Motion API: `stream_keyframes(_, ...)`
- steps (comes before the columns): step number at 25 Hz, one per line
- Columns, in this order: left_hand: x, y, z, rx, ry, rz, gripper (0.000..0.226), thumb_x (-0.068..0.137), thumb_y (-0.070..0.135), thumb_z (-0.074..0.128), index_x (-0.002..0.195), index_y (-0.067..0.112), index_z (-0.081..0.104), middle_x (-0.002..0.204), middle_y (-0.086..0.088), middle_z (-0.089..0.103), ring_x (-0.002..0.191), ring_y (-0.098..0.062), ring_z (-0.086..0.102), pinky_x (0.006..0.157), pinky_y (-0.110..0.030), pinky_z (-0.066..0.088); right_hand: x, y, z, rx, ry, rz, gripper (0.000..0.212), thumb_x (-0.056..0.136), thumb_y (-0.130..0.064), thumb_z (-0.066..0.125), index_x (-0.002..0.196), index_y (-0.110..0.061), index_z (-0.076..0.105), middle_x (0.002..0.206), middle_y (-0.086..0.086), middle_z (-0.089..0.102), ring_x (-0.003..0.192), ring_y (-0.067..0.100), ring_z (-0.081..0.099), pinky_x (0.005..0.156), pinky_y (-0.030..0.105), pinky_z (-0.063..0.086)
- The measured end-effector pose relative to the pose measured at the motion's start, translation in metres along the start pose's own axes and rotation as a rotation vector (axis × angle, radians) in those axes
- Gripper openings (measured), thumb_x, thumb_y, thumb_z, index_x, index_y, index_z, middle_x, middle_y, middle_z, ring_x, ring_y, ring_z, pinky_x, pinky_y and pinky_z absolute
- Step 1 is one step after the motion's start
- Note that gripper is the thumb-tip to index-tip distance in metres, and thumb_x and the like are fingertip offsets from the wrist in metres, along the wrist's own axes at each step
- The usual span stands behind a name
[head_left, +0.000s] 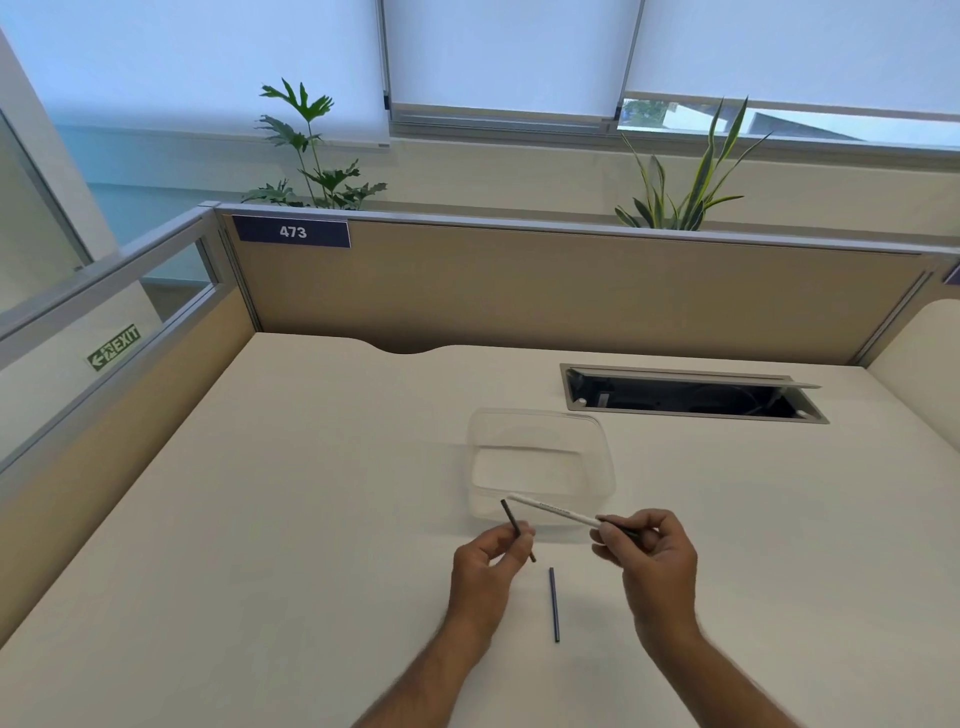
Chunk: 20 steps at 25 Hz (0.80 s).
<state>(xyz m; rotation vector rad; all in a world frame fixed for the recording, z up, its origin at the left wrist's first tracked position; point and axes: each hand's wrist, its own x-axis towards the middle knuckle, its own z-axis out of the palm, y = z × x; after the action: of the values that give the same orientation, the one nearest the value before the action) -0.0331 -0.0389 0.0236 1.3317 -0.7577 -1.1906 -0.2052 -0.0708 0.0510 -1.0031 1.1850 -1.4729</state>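
My left hand (488, 566) pinches a short dark stick (511, 517) between thumb and fingers, its top end pointing up and left. My right hand (649, 551) holds a white pen (550, 512) by its dark end; the white tip points left, close to the top of the dark stick. Both are held above the cream desk (260, 519), just in front of a clear plastic container (540, 462). A second thin dark blue stick (554, 605) lies on the desk between my hands.
An open cable tray (691, 397) is sunk into the desk at the back right. Beige partition panels (571, 291) close off the back and left sides, with a "473" label (292, 232). Two plants stand behind the partition.
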Motion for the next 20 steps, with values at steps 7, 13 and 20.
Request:
stream_keyframes(7,-0.003,0.009,0.014,-0.227,-0.042,-0.062,0.014,0.084,0.021,0.072,0.095,0.015,0.077,0.087,-0.005,0.075,0.089,-0.017,0.068,0.086,-0.037,0.057,-0.018,0.015,-0.002,-0.129,-0.104,0.142,0.024,0.079,0.011,0.071,0.088,-0.009,0.06,0.083,0.018,0.076,0.076,0.034,0.074,0.062,0.036,0.061)
stream_keyframes(13,-0.005,0.01,0.015,0.033,-0.059,0.167,0.009,0.086,0.013,0.072,0.086,0.02,0.078,0.083,-0.003,0.077,0.081,-0.015,0.072,0.075,-0.025,0.057,-0.016,-0.006,0.01,-0.515,-0.211,-0.128,0.026,0.073,-0.03,0.085,0.096,-0.034,0.073,0.099,-0.023,0.072,0.094,0.0,0.066,0.077,0.021,0.053)
stream_keyframes(20,-0.007,0.013,0.018,0.264,-0.117,0.404,0.016,0.088,0.016,0.069,0.097,0.028,0.075,0.089,0.009,0.076,0.085,-0.014,0.071,0.074,-0.035,0.06,-0.007,-0.019,0.036,-0.495,-0.295,-0.172,0.015,0.078,-0.012,0.081,0.081,-0.027,0.078,0.078,-0.006,0.077,0.077,0.012,0.073,0.074,0.033,0.06)
